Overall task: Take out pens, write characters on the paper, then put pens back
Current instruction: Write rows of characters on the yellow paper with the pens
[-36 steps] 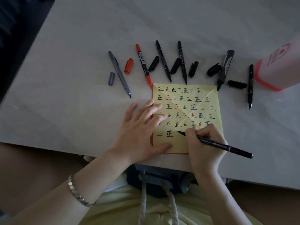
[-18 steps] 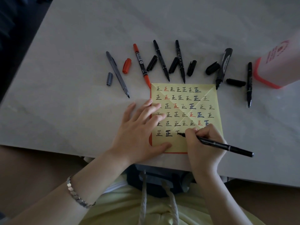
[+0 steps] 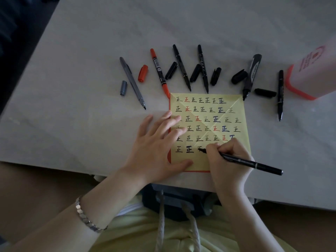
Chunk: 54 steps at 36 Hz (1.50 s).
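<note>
Your black pen (image 3: 251, 163) has its tip on the yellow paper (image 3: 238, 102), third spot in the bottom row, with the barrel angled back to the right. Your right hand (image 3: 227, 160) pinches it, and your left hand (image 3: 154, 144) lies flat on the paper's left edge. There's blank room to the right, and the table (image 3: 72, 124) edge is just below.

Yellow paper (image 3: 236, 106) on a pale grey, faintly veined table (image 3: 91, 51).
The paper's left and bottom edges show orange-red; its rows of characters (image 3: 201, 100) are mostly black, some red, few blue. Upper centre: grey pen (image 3: 131, 82) and grey cap (image 3: 123, 88), red cap (image 3: 143, 73), red-and-black pen (image 3: 159, 70). The held pen (image 3: 254, 163) is black. Right edge: pale pink container (image 3: 309, 75), orange-red rim.
</note>
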Motion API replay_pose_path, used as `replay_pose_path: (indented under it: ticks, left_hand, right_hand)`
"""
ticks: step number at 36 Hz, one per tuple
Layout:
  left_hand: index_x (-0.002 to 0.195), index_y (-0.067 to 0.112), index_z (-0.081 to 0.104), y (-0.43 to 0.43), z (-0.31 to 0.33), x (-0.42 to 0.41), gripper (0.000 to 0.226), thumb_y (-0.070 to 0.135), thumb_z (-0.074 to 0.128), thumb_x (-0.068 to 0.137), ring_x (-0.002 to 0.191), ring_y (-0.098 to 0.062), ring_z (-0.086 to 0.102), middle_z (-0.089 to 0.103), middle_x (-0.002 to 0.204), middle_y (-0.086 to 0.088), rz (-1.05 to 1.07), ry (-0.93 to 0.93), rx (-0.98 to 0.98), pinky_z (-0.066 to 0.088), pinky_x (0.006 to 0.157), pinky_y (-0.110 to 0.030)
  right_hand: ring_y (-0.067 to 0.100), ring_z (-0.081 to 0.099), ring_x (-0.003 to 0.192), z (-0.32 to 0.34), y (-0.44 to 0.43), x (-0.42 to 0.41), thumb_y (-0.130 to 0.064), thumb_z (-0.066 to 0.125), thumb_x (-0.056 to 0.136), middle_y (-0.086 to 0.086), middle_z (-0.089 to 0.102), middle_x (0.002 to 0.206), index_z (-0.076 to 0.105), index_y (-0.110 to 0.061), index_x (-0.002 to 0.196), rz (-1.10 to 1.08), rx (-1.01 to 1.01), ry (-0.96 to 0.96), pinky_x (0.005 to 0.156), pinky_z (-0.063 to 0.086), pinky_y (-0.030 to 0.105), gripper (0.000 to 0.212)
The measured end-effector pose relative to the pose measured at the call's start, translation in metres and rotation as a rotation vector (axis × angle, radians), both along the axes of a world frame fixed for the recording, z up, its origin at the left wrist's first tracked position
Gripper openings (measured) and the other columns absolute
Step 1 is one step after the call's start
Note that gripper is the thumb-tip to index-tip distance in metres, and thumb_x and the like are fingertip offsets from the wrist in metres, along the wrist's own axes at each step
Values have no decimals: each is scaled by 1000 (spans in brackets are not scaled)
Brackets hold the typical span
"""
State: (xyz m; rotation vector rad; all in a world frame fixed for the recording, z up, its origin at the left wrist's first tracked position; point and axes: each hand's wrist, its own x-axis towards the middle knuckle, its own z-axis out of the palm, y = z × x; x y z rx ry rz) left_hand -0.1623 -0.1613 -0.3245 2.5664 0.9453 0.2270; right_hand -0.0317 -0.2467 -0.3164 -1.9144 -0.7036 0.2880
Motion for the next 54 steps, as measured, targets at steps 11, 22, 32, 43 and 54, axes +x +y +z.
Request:
replay_pose_path:
  ticks: [11,22,32,43,54]
  left_hand:
    - [124,23,50,0,0,0,71,70,47,70,139,-18,20,42,142,-2,0,-1,6,9,111,-48]
    - [124,23,50,0,1,0,71,69,46,70,138,-17,20,42,141,-2,-1,6,3,10,110,-48]
    - [128,35,42,1,4,0,67,68,46,70,137,-23,22,43,139,-6,-27,28,14,11,110,-51]
    - [109,25,61,6,10,9,66,73,41,68,133,-25,22,44,139,-7,-110,67,68,12,106,-52]
    - [112,19,49,10,-3,18,70,75,44,70,135,-21,32,44,141,-3,-186,15,94,21,112,-45]
  right_hand:
    - [10,40,43,-1,-1,1,-7,58,63,8,43,47,40,1,46,31,-15,-24,40,29,13,26]
    - [5,35,38,-1,-2,0,-4,53,62,-3,44,49,30,-16,45,-52,47,36,39,26,10,30]
    - [-1,45,40,10,3,6,-2,64,79,-10,51,43,47,-13,61,-156,128,273,44,37,7,28]
    - [8,47,55,45,8,62,-10,54,89,2,52,59,56,-8,76,5,66,902,54,43,15,12]
    - [17,50,52,82,64,145,-19,57,87,4,57,57,65,1,83,289,-510,127,55,41,22,22]
